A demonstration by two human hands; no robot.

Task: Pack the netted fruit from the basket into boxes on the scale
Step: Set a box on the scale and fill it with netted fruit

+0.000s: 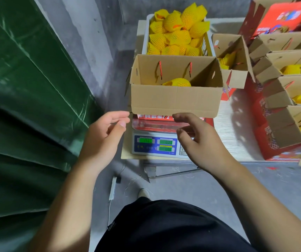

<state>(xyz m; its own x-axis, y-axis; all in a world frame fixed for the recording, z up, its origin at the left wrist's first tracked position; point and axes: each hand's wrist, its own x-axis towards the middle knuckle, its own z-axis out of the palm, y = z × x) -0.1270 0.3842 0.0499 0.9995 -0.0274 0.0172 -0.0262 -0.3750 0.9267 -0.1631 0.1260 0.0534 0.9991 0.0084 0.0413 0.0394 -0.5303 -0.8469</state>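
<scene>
- The open box (176,88) is sitting on the scale (155,144), its near flap hanging down toward the person and covering most of the red front panel below it.
- One netted fruit (177,82) is lying inside the box, only its yellow top showing over the near wall; two red rope handles are hanging down the far inner wall.
- The white basket (208,43) is standing just behind the box, heaped with more yellow netted fruit (178,36).
- The left hand (104,135) is hovering just left of the box's lower near corner, fingers loosely curled with thumb and forefinger close together, holding nothing.
- The right hand (198,140) is hovering in front of the box's hanging flap and above the scale's keypad, fingers bent and spread, gripping nothing; whether the fingertips are touching the flap cannot be told.
- The right hand is hiding the right part of the scale's panel; the green displays to its left are showing, but the digits are too blurred to read.
- To the right of the box, several other open cartons (280,91) are crowding the table (237,139), each showing yellow netted fruit inside.
- A red printed carton (289,17) is lying behind those, far right of the basket.
- A green curtain (28,88) is hanging well left of the box.
- A white power strip (112,188) is lying on the floor below the scale, near a shoe (143,193).
</scene>
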